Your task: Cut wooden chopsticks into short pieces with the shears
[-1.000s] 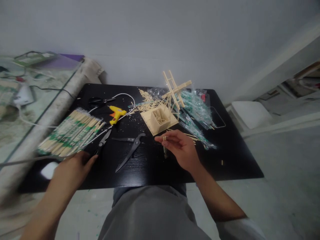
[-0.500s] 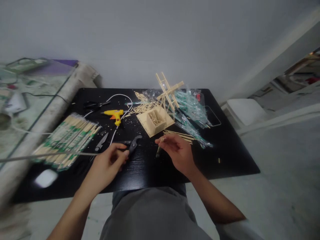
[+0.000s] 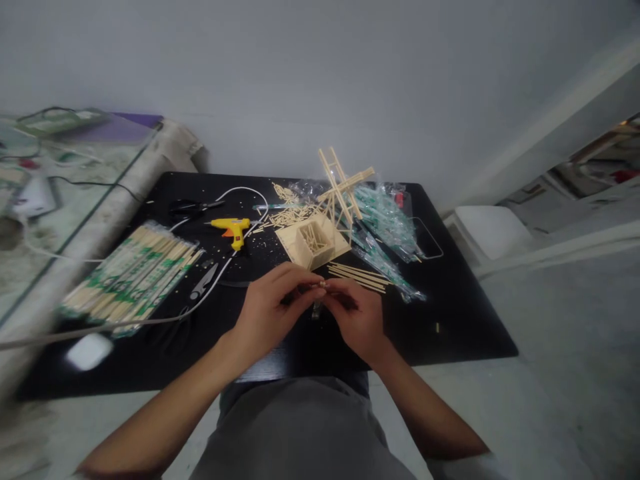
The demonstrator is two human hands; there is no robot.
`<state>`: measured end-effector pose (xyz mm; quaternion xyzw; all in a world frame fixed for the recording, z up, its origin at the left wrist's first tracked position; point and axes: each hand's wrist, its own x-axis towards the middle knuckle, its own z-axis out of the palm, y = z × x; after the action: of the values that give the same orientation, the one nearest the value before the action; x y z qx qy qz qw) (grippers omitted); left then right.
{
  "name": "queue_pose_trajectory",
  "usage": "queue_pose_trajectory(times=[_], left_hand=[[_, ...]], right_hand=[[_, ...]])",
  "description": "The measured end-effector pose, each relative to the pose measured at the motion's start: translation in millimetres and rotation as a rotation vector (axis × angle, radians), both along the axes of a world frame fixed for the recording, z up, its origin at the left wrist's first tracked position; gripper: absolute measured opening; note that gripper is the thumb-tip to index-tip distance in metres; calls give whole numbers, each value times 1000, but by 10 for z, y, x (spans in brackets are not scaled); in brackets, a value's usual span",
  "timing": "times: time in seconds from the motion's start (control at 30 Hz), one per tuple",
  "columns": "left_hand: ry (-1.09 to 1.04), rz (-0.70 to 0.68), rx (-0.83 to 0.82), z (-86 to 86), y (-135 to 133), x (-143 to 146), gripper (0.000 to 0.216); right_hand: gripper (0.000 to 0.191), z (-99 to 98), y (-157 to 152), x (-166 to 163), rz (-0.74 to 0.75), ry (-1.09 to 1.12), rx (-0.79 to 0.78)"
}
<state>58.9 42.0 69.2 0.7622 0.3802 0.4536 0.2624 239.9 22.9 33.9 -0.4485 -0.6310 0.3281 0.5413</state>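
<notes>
My left hand (image 3: 273,307) and my right hand (image 3: 357,320) meet over the front middle of the black table. Thumbs and fingertips of both are pinched together on a small pale piece (image 3: 323,285), apparently a bit of wooden stick, mostly covered by the fingers. Just beyond them stands a wooden stick model (image 3: 340,190) on a square board (image 3: 295,237), with a small open box of sticks (image 3: 315,245) at its front. Several loose sticks (image 3: 363,277) lie beside my right hand. A dark tool handle (image 3: 235,285) shows by my left hand, the rest hidden.
Left on the table (image 3: 410,340) are a yellow glue gun (image 3: 233,229), a utility knife (image 3: 204,281), black pliers (image 3: 193,208) and packs of wrapped chopsticks (image 3: 133,277). A white cable (image 3: 220,277) crosses there. Plastic wrappers (image 3: 385,220) cover the back right; a white stool (image 3: 483,230) stands beyond.
My left hand has moved right, away from the dark jawed tool, and now meets my right hand at the small piece. The right hand has stayed nearly in place.
</notes>
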Motion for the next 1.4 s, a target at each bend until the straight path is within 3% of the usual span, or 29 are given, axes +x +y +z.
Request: queue_pose_trajectory(times=[0.2,0.33,0.5,0.7,0.77,0.87,1.03,1.23,1.33,1.4], left_hand=[[-41,-22,-36,-32,12,-44,4],[-63,23,-56,6,-21,-176,7],[-317,233,-114,-5,-74,-406,7],[-721,446,-109,45,-9,-635,11],[-754,488,-99,80,8,-699,12],[-728,523,-113,86,-4,-769,14],[-658,495,-246,-49,-71,-796,18],[-550,429,-342,-233,-108,-771,22],[-472,398,-378,-291,-110,-727,23],[-436,358,-412,-321,-113,-678,25]], right_hand=[[8,-125,-39,-32,74,-26,-84],[27,-295,-38,-57,146,-13,-208],[9,-318,-39,73,232,-185,-291],[15,-268,68,521,264,-306,-424],[19,-253,155,738,170,-330,-463],[35,-225,298,1078,-105,-326,-496],[47,-239,494,1436,-473,-391,-476],[37,-312,630,1466,-552,-451,-460],[47,-352,642,1429,-565,-460,-428],[56,-380,615,1371,-596,-509,-305]])
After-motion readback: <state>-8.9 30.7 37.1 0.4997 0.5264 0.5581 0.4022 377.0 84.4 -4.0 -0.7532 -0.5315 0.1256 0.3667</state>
